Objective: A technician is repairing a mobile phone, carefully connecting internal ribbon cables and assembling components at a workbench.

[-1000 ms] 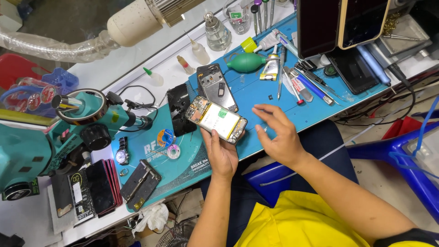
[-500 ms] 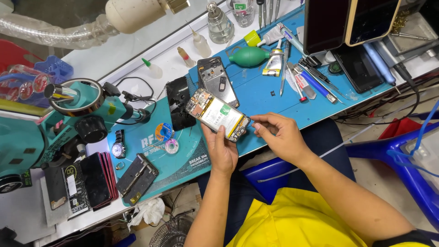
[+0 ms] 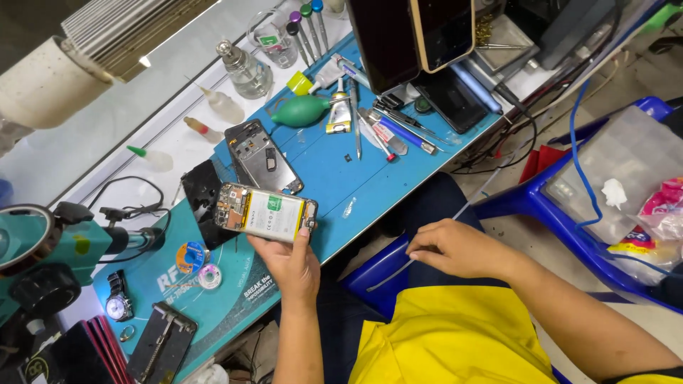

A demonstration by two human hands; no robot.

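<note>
- One opened phone (image 3: 265, 211), back cover off with its battery and circuit board showing, is held above the blue work mat (image 3: 341, 178) at the bench's near edge.
- The left hand (image 3: 288, 264) grips it from below, thumb and fingers pinching its lower edge.
- The right hand (image 3: 455, 247) rests off the bench over the lap, fingers curled loosely (whether they pinch anything, I cannot tell).
- One empty phone frame (image 3: 262, 154) lies on the mat just behind the held phone.
- One green rubber air blower (image 3: 302, 112) lies farther back.
- Four screwdrivers (image 3: 306, 28) with coloured caps stand by one glass bottle (image 3: 244, 69).
- One wristwatch (image 3: 119, 304) lies at the mat's left.
</note>
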